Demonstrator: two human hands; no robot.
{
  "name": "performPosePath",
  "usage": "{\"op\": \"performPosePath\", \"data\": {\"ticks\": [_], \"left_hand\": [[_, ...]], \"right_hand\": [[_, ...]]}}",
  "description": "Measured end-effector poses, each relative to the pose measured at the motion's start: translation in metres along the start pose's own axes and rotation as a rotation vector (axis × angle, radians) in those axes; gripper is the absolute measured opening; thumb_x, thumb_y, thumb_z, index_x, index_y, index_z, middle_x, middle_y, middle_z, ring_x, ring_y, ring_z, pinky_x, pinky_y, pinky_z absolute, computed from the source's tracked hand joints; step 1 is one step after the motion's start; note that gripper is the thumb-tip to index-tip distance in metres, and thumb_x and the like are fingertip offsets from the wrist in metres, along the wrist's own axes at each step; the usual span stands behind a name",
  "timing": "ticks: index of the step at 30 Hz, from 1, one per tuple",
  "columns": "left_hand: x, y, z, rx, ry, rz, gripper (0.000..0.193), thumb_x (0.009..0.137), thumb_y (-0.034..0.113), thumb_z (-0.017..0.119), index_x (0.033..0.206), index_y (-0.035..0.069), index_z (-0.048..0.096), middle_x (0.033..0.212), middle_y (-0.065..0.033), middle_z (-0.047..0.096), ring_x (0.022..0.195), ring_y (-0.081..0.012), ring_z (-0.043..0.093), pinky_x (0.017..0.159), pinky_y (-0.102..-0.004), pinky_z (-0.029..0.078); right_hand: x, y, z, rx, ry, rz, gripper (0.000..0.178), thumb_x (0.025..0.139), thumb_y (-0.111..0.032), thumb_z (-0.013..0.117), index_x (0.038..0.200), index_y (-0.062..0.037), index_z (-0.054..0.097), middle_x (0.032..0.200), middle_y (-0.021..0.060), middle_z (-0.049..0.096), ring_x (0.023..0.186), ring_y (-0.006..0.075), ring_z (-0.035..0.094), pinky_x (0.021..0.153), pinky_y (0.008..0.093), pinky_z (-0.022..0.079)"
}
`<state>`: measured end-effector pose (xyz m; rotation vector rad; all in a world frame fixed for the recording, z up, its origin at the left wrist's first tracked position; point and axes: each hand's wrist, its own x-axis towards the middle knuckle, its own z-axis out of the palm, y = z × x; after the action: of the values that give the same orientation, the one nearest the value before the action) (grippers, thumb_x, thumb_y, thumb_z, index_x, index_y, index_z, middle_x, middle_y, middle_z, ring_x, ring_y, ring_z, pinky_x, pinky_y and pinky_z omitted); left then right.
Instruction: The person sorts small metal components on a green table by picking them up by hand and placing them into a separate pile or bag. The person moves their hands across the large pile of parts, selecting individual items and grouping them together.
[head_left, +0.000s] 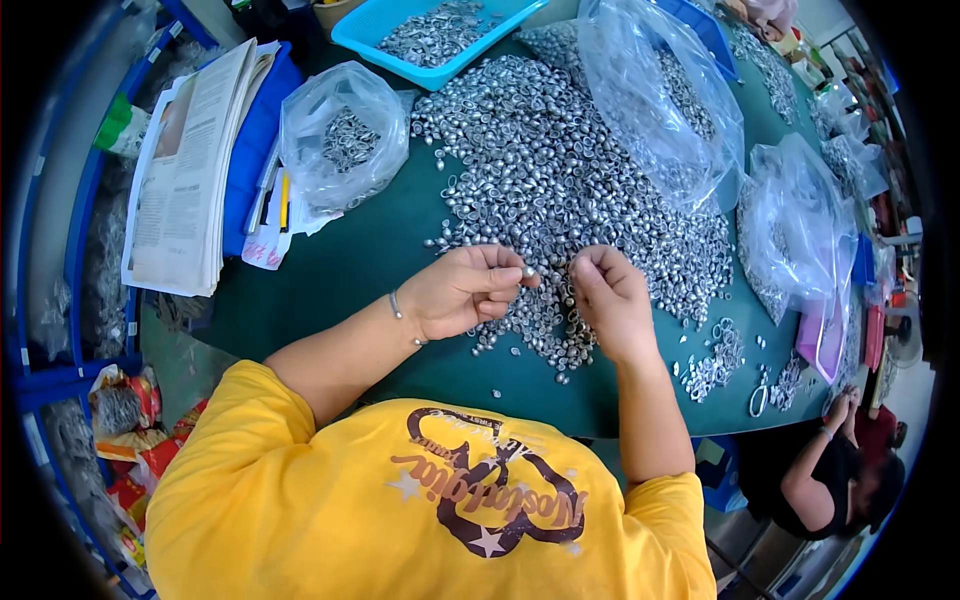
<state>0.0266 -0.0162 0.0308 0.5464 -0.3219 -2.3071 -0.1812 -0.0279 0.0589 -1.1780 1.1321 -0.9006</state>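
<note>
My left hand is closed in a pinch, with a small rounded silvery metal piece between thumb and forefinger. A little to its right, my right hand has its thumb and fingertips pressed together; whatever they may hold is hidden. Both hands are at the near edge of a large heap of small silvery metal pieces. Many of these look like hollow, rounded caps or rings. The heap spreads over a dark green table.
A light-blue tray and an open plastic bag hold more pieces. Another clear bag lies on the heap. Newspapers lie at left beside a yellow pen. Smaller piles lie right; another person sits beyond.
</note>
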Motion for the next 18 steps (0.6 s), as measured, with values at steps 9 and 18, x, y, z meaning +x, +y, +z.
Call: {"op": "performPosePath", "data": {"ticks": [9, 18], "left_hand": [[-0.001, -0.003, 0.007, 0.033, -0.017, -0.025, 0.015, 0.087, 0.006, 0.053, 0.099, 0.000, 0.060, 0.092, -0.0074, 0.060, 0.064, -0.0054, 0.045, 0.053, -0.0171, 0.037], [-0.002, -0.004, 0.002, -0.031, 0.032, -0.010, 0.008, 0.086, 0.010, 0.057, 0.088, 0.002, 0.059, 0.084, -0.0053, 0.060, 0.065, -0.0068, 0.050, 0.052, -0.0182, 0.040]], "right_hand": [[-0.012, 0.006, -0.003, 1.121, -0.324, 0.420, 0.012, 0.093, -0.018, 0.045, 0.089, -0.0062, 0.046, 0.069, 0.0030, 0.043, 0.045, 0.0045, 0.030, 0.037, 0.0154, 0.022], [-0.011, 0.005, -0.005, 1.002, -0.201, 0.369, 0.022, 0.092, -0.025, 0.043, 0.078, -0.0082, 0.045, 0.071, 0.0056, 0.045, 0.047, 0.0070, 0.034, 0.036, 0.0158, 0.024]]}}
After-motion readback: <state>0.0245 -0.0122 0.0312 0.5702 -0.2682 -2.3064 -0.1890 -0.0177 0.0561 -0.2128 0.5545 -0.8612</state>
